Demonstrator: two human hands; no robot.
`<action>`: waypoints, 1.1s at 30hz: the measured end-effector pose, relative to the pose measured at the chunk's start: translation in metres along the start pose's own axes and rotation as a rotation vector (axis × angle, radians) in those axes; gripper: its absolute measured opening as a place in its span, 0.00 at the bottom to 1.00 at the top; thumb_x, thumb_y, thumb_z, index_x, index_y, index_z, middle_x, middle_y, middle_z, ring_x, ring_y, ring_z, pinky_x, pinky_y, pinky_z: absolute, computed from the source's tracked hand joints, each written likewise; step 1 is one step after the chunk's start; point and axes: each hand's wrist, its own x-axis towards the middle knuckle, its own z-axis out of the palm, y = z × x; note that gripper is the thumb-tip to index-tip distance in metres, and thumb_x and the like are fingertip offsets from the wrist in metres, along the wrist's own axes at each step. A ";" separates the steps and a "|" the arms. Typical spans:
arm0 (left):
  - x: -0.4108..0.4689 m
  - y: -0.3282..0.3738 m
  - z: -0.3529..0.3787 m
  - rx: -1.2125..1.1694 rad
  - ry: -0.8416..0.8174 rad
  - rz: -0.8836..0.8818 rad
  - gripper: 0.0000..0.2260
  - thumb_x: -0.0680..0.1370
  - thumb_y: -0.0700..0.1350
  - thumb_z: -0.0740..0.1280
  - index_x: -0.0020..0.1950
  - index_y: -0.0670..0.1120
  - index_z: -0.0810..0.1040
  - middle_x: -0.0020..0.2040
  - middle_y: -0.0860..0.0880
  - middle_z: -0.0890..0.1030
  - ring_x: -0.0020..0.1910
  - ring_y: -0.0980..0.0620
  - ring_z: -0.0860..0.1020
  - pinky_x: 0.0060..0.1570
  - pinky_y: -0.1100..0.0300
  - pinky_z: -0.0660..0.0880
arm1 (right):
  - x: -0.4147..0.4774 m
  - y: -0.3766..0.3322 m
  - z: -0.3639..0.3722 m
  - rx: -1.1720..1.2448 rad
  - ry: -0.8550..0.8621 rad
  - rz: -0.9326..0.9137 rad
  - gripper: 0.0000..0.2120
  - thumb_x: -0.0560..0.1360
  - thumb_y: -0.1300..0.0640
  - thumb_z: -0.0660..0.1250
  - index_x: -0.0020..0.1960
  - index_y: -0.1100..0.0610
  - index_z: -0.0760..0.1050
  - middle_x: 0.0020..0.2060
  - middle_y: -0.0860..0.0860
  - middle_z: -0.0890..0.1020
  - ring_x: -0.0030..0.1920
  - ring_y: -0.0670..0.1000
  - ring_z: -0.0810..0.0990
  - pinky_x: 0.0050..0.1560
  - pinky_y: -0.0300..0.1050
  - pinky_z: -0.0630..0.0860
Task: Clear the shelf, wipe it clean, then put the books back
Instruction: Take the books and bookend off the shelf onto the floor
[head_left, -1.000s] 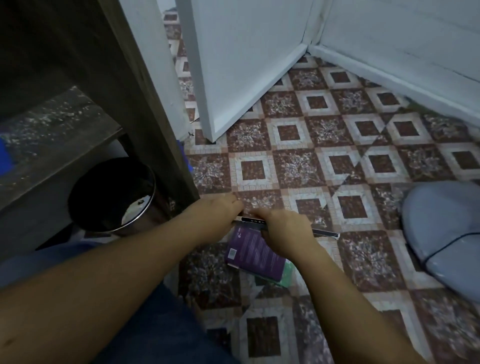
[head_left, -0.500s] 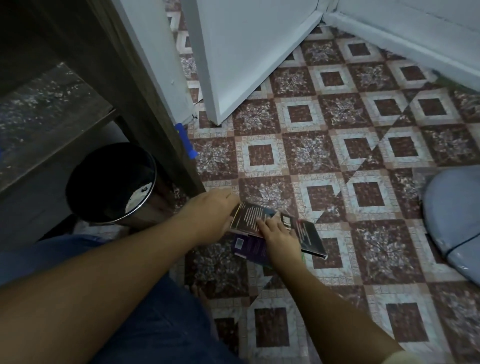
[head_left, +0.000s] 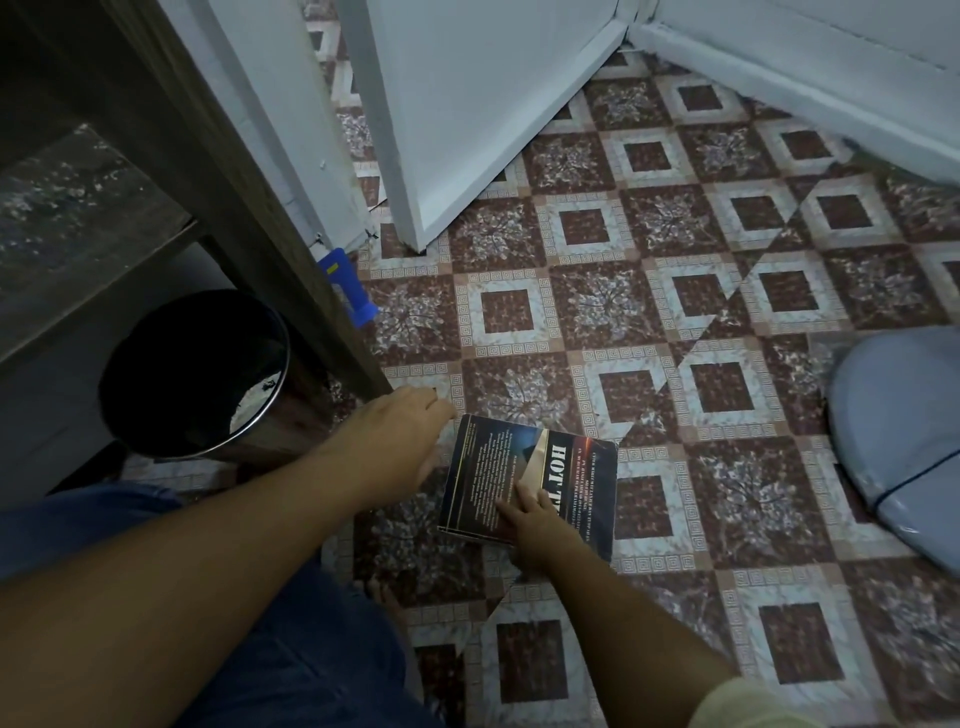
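A dark book with "HOT" in white letters lies flat on the tiled floor, in front of my knee. My right hand rests on its near cover with straight fingers. My left hand hovers just left of the book's edge, fingers relaxed and holding nothing. The purple book seen earlier is hidden under the dark one. The dusty dark wooden shelf is at the upper left, with no books on the part that shows.
A black round bin stands under the shelf, next to its wooden side panel. A blue object lies by a white door. A grey cushion sits on the right.
The dark book, held on edge by both hands a second ago, now lies flat over the purple book. My left hand has let go of it; my right hand stays on the cover.
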 end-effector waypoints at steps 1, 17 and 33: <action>-0.001 0.001 -0.002 -0.003 0.002 -0.003 0.19 0.80 0.48 0.63 0.70 0.49 0.67 0.63 0.51 0.71 0.62 0.52 0.69 0.60 0.59 0.69 | -0.002 -0.002 -0.006 -0.016 0.030 0.003 0.34 0.76 0.57 0.67 0.77 0.47 0.56 0.78 0.54 0.52 0.76 0.61 0.55 0.68 0.62 0.67; -0.074 -0.019 -0.083 0.137 0.059 -0.173 0.16 0.80 0.55 0.60 0.66 0.53 0.69 0.60 0.52 0.72 0.58 0.51 0.72 0.54 0.56 0.72 | -0.146 -0.105 -0.191 -0.083 0.745 -0.176 0.16 0.79 0.50 0.59 0.66 0.51 0.73 0.57 0.52 0.79 0.55 0.55 0.77 0.54 0.50 0.74; -0.320 -0.105 -0.170 0.049 0.560 -0.680 0.18 0.76 0.56 0.65 0.64 0.53 0.73 0.58 0.51 0.74 0.60 0.48 0.74 0.60 0.56 0.71 | -0.267 -0.378 -0.249 -0.325 0.946 -0.725 0.17 0.77 0.47 0.61 0.64 0.49 0.73 0.58 0.51 0.78 0.57 0.55 0.77 0.50 0.46 0.70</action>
